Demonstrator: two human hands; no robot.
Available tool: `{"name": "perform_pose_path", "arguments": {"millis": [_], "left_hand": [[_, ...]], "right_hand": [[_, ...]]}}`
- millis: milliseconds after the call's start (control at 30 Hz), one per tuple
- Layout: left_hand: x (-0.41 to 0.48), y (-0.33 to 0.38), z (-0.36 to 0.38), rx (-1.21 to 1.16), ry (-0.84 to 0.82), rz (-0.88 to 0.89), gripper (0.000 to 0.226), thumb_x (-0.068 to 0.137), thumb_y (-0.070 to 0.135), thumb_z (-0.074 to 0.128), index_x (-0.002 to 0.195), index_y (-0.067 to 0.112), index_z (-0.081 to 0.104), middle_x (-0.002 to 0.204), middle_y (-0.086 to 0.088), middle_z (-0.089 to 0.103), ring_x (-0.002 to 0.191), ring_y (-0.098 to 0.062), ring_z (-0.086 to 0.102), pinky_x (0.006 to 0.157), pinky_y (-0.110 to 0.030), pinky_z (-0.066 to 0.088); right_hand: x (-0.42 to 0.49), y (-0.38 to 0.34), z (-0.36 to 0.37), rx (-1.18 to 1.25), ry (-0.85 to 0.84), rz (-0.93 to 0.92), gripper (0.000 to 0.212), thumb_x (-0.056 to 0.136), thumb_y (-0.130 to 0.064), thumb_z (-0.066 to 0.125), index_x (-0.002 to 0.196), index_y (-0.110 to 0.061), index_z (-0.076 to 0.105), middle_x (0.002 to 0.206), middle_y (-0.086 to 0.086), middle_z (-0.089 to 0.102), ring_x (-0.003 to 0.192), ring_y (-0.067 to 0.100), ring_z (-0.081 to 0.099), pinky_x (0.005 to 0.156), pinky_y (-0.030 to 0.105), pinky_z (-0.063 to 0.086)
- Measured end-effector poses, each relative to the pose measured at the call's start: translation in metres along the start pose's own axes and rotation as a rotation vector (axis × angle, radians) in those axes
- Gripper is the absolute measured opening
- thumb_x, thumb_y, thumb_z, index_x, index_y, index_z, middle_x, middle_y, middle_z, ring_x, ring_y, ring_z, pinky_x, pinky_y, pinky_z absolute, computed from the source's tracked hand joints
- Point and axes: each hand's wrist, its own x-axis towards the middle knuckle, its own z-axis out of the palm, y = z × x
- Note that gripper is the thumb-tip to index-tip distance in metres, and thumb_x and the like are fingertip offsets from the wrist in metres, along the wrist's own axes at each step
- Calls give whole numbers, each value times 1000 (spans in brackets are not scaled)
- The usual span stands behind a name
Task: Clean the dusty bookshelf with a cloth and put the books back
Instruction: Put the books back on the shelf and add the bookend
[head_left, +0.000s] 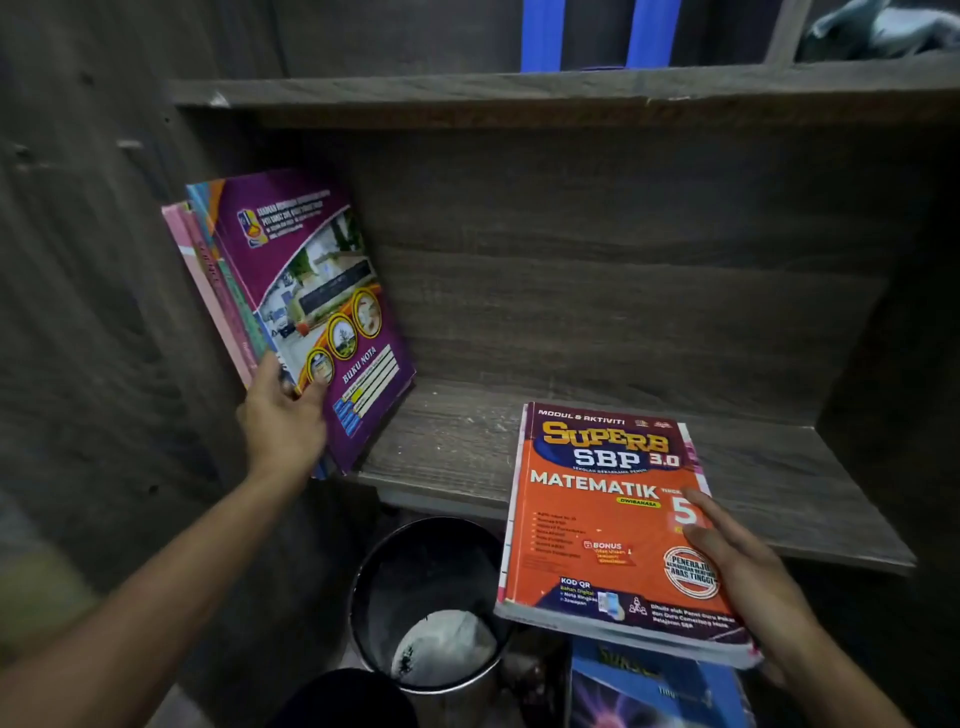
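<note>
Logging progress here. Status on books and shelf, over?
Left hand grips purple notebook stack, leaning at left end of shelf. Right hand holds orange maths book, overhanging shelf edge. Bin below.

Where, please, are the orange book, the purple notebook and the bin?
orange book (597, 525): head view, middle of its front cover.
purple notebook (311, 291): head view, the photo on its cover.
bin (426, 566): head view, its dark inner wall.
</note>
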Motion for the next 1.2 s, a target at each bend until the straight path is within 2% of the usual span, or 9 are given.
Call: {"name": "perform_pose_path", "arguments": {"millis": [100, 233, 333, 433, 533, 767, 867, 1067, 1200], "left_hand": [[0, -17, 5, 170, 59, -5, 12, 93, 25, 64, 100, 27, 54, 99, -3, 69, 95, -28, 64, 84, -45, 56], [-12, -16, 13, 350, 18, -77, 19, 99, 29, 54, 114, 18, 54, 115, -13, 63, 108, -34, 58, 82, -41, 52], [-9, -7, 12, 530, -71, -137, 35, 101, 37, 47, 111, 4, 55, 111, -18, 61, 99, -34, 58, 71, -34, 47], [5, -7, -1, 827, -314, -187, 52, 100, 52, 37, 101, 5, 59, 97, -15, 62, 92, -35, 61, 74, -35, 47], [9, -9, -15, 955, -389, -175, 48, 98, 50, 45, 95, 6, 63, 81, -5, 64, 70, -18, 58, 57, -29, 43], [11, -23, -21, 915, -280, -76, 46, 94, 53, 49, 89, 11, 67, 81, -5, 70, 73, -20, 67, 60, -33, 55], [6, -24, -20, 869, -314, -94, 44, 96, 51, 48, 89, 13, 67, 76, -1, 70, 70, -14, 65, 53, -27, 47], [-51, -14, 2, 656, -566, -91, 43, 96, 46, 53, 69, 16, 69, 59, 5, 69, 62, -11, 68, 70, -31, 56], [-96, 1, 34, 415, -862, -186, 44, 90, 53, 58, 83, 11, 66, 68, -1, 72, 54, -16, 69, 57, -26, 51]], "right_hand": [[1, -2, 0, 9, 14, -1, 40, 98, -26, 56, 130, -50, 51, 99, 15, 71, 68, 31, 74, 47, 33, 55], [2, -1, 0, -6, 10, 12, 42, 98, -26, 56, 134, -48, 52, 100, 17, 72, 72, 34, 74, 53, 38, 57], [2, -1, 0, -16, 18, 7, 42, 98, -27, 55, 134, -48, 52, 101, 16, 72, 74, 35, 74, 56, 40, 58], [2, -3, -1, -24, 26, 2, 39, 98, -29, 56, 131, -50, 52, 102, 16, 72, 71, 33, 75, 51, 36, 57], [2, -4, 0, -22, 24, 12, 40, 98, -28, 55, 132, -49, 51, 104, 16, 70, 68, 31, 74, 47, 34, 56], [2, -5, 1, -25, 27, 8, 42, 99, -27, 54, 135, -48, 49, 103, 15, 68, 65, 29, 74, 45, 32, 55], [0, -5, 0, -27, 11, 14, 43, 99, -25, 54, 135, -48, 49, 103, 15, 69, 69, 31, 75, 49, 35, 56], [-5, -4, 2, -6, 1, 10, 39, 99, -25, 54, 128, -50, 50, 101, 14, 70, 71, 31, 75, 51, 35, 56], [-7, -4, 3, -2, 0, 7, 42, 98, -24, 56, 133, -47, 51, 102, 13, 72, 74, 32, 75, 55, 37, 57]]}}
